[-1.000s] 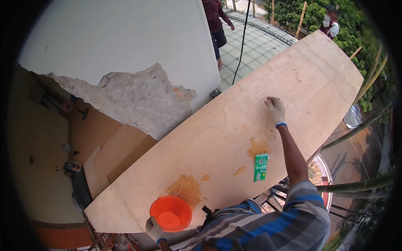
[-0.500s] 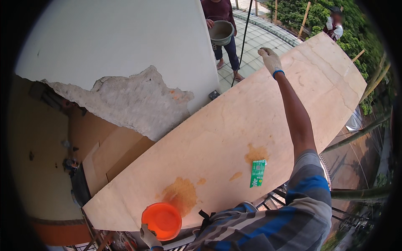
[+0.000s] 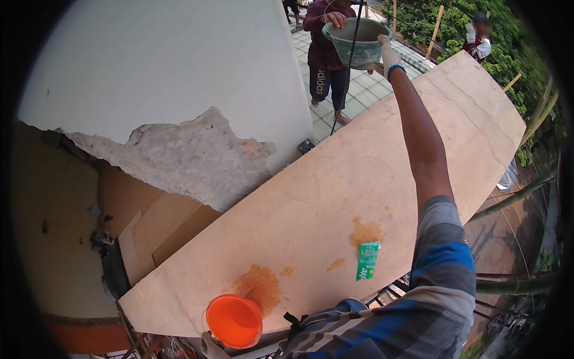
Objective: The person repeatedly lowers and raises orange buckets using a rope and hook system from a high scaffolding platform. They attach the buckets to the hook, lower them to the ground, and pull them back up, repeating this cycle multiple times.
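An orange bucket (image 3: 230,320) sits at the plywood's near edge, tilted so its inside shows. My gloved left hand (image 3: 213,347) is closed at its lower left rim, partly cut off by the picture's lower edge. Farther off, my right arm is stretched out over the board. The gloved right hand (image 3: 390,52) grips the right side of a grey-green bucket (image 3: 357,51). A co-worker's hand (image 3: 335,20) holds the same bucket by its far left rim. What is inside the grey-green bucket cannot be made out.
A long plywood sheet (image 3: 335,197) slants across the view, with sandy stains (image 3: 258,286) and a flat green packet (image 3: 368,261) on it. At left stands a white wall (image 3: 167,60) with a broken edge. Another person (image 3: 476,39) is at the far right, near bamboo poles (image 3: 435,31).
The co-worker has come nearer, bringing the grey-green bucket to my right hand, which now has hold of it. My left hand and the orange bucket have shifted slightly lower in view.
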